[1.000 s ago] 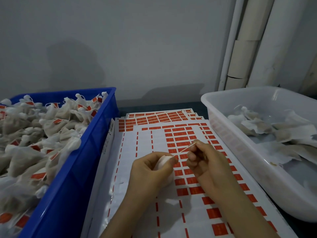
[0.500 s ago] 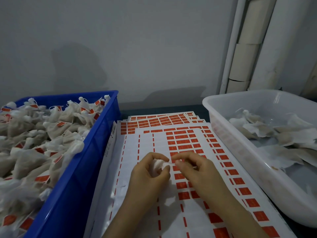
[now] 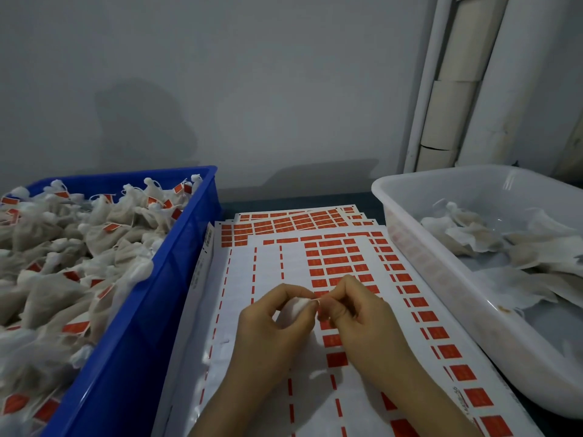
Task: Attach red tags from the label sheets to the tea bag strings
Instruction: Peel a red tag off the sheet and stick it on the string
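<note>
My left hand (image 3: 273, 323) is curled around a small white tea bag (image 3: 296, 305), most of it hidden in the palm. My right hand (image 3: 353, 310) meets it fingertip to fingertip, pinching a red tag (image 3: 319, 302) at the bag's string. Both hands hover over the top label sheet (image 3: 268, 272), white with rows of red tags; its left columns are peeled bare. More label sheets (image 3: 290, 220) lie stacked beneath, fanned out at the far end.
A blue crate (image 3: 186, 253) on the left is heaped with tea bags that carry red tags. On the right stands a white plastic tub (image 3: 419, 247) holding several untagged bags. A grey wall and white pipes (image 3: 457, 89) rise behind.
My right hand held a string stretched up and out, then dropped to the sheet, and now it has closed in against my left fingertips with a red tag. The camera tilted slightly.
</note>
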`<act>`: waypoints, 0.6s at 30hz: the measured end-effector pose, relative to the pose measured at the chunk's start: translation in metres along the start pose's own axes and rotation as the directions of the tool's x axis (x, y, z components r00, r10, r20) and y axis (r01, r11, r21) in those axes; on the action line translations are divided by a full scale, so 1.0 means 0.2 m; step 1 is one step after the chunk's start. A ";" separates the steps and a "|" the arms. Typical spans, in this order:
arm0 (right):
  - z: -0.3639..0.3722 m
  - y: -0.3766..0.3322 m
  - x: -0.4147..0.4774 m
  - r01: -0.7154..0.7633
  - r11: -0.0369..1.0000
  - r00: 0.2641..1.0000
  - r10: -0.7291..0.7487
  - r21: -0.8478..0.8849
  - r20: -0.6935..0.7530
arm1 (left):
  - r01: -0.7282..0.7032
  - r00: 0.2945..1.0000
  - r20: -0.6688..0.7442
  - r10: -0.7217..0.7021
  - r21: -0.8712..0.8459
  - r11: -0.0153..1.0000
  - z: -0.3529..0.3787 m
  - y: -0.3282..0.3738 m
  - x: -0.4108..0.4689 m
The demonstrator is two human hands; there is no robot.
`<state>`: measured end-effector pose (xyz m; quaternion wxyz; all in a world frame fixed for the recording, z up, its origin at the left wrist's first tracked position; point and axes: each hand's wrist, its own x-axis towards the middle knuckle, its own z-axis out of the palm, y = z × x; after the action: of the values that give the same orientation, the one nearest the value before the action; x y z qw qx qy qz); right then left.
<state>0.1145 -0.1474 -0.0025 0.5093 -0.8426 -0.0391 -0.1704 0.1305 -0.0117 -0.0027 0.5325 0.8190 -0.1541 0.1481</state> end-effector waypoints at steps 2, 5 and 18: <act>0.00 0.00 -0.01 0.012 1.000 1.000 -0.012 0.002 -0.005 | -0.025 1.000 0.007 0.025 0.053 0.998 -0.01 0.00 0.00; -0.01 -0.02 -0.02 0.030 0.999 1.000 -0.030 0.028 0.005 | -0.136 0.989 -0.019 0.145 0.250 0.959 -0.03 -0.02 0.01; 0.02 -0.06 -0.04 0.083 0.991 0.987 -0.096 0.101 0.132 | 0.440 0.896 0.020 -0.443 0.085 0.894 -0.03 0.01 0.01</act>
<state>0.1044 -0.1377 0.0030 0.5370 -0.8243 -0.1197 -0.1332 0.1298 -0.0070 0.0025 0.5167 0.8555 0.0315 0.0133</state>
